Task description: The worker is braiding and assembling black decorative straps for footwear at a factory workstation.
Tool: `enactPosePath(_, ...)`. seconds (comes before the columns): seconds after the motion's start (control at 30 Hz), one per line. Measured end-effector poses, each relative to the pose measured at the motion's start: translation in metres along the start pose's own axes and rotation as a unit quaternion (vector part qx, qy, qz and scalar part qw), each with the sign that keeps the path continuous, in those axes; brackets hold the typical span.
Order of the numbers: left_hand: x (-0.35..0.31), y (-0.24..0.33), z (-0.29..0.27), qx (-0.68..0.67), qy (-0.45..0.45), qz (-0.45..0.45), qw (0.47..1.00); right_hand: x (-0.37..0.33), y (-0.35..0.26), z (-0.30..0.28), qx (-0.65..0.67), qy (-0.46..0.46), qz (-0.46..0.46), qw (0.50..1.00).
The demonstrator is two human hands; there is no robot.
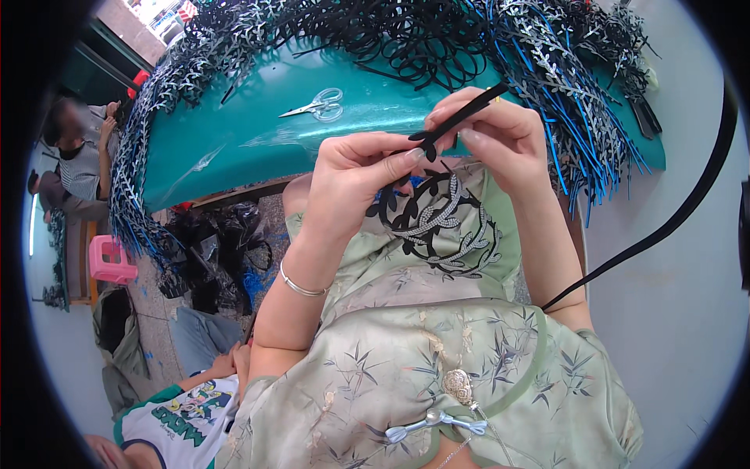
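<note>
The left hand [355, 168] and right hand [500, 133] both pinched a thin black leaf-edged strip [461, 117]; it slanted upward above the teal desk [250, 133].

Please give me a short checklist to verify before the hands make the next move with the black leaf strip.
1. The left hand pinches the black leaf strip: ok.
2. The right hand supports the strip from above: ok.
3. The scissors lie within sight on the teal table: ok.
4. The strip's lower end hangs free over the lap: cannot tell.
5. The pile of black and blue strips stays apart from the hands: ok.
</note>
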State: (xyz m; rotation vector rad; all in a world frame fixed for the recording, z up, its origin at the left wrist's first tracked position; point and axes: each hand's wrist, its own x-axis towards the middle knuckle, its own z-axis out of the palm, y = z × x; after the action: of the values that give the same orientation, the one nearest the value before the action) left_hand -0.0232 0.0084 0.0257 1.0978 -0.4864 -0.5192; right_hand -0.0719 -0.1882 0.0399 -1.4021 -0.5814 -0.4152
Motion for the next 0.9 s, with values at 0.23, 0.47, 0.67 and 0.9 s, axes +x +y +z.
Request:
enactPosePath(0.23, -0.002, 0.000, 0.007, 0.180, -0.006, 0.125, 0.976, -0.002, 0.001, 0.000, -0.046, 0.003, 0.023, 0.999)
enactPosePath(0.47, 0.000, 0.010, 0.014, 0.224, 0.016, 0.155, 0.962, 0.000, 0.000, 0.004, -0.055, -0.003, -0.003, 0.998)
enactPosePath(0.67, -0.007, 0.011, 0.019, 0.326, 0.080, 0.264, 0.904, -0.004, -0.009, 0.016, -0.071, 0.069, 0.029, 0.995)
enactPosePath(0.9, -0.007, 0.008, 0.021, 0.383, 0.120, 0.361, 0.842, -0.003, -0.015, 0.026, -0.070, 0.121, 0.055, 0.989)
